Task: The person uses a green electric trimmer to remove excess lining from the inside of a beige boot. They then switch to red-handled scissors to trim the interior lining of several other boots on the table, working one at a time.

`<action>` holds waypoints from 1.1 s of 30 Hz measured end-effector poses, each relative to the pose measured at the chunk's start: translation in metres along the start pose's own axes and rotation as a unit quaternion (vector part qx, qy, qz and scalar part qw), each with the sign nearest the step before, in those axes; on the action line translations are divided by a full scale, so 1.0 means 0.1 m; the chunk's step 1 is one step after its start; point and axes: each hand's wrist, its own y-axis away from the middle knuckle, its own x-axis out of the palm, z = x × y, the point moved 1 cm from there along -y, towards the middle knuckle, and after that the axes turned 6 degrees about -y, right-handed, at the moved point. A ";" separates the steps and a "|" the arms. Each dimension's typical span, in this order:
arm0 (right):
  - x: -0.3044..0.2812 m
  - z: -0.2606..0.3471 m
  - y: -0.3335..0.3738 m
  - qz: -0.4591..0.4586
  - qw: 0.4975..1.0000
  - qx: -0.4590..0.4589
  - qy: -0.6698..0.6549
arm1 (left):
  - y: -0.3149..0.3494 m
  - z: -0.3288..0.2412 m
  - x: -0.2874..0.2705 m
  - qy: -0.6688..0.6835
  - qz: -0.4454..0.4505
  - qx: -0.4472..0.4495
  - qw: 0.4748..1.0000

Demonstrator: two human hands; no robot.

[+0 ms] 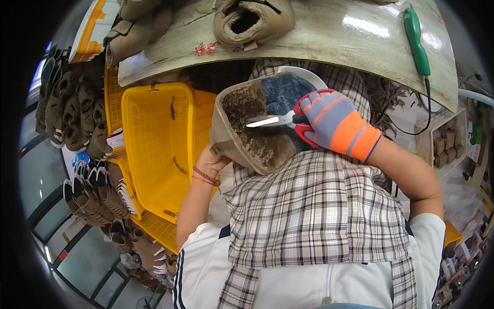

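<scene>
My gloved right hand (332,121), in grey and orange, is closed around the red handles of a pair of scissors (278,121). The blades point left, slightly apart, across the mouth of a fleece-lined tan piece (224,116) shaped like a wide boot shaft. Its plush lining is brown on the left and lower side and blue-grey at the upper right. My bare left hand (212,160), a beaded bracelet on its wrist, grips the piece from below left; its fingertips are hidden behind it. The piece is tilted toward me above my checked apron (303,216).
A wood-patterned table (329,44) carries a fleece-lined tan boot (252,26) and a green corded tool (417,41). Yellow baskets (191,98) stand at left, beside racks of brown footwear (72,113). A box of small brown pieces (447,144) sits at right.
</scene>
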 end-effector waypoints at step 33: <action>0.09 0.00 -0.23 0.082 0.995 0.011 0.054 | -0.17 0.22 -0.36 -0.010 -0.011 0.081 0.997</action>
